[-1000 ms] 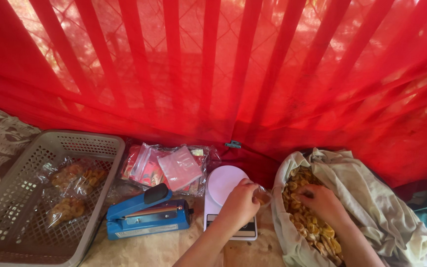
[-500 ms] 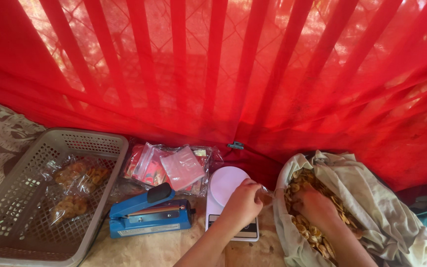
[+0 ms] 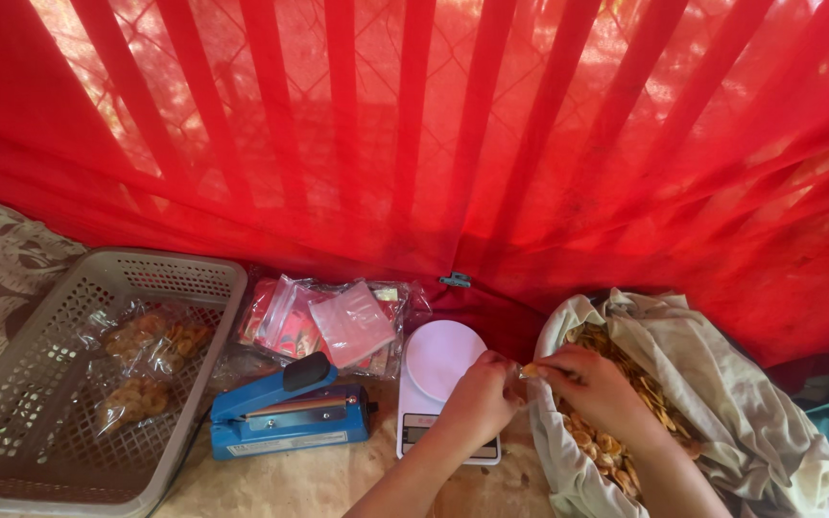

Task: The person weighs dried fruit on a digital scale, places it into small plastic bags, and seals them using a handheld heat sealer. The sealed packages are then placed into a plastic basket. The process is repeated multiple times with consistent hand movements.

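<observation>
My left hand (image 3: 477, 398) is closed over the white kitchen scale (image 3: 438, 360), pinching what looks like a small clear bag that is mostly hidden. My right hand (image 3: 592, 384) meets it at the bag's mouth, holding a few yellow chips (image 3: 530, 369) in its fingertips. Just right of the hands, a large cloth-lined sack (image 3: 722, 384) lies open with a heap of yellow chips (image 3: 626, 441) inside.
A blue heat sealer (image 3: 285, 417) sits left of the scale. Behind it lies a pile of empty clear pouches (image 3: 338, 321). A grey plastic basket (image 3: 11, 403) at the left holds two filled chip bags (image 3: 146, 341). A red curtain (image 3: 434, 134) hangs behind.
My right hand has come out of the chip heap and moved left to meet my left hand above the scale. The camera has shifted slightly.
</observation>
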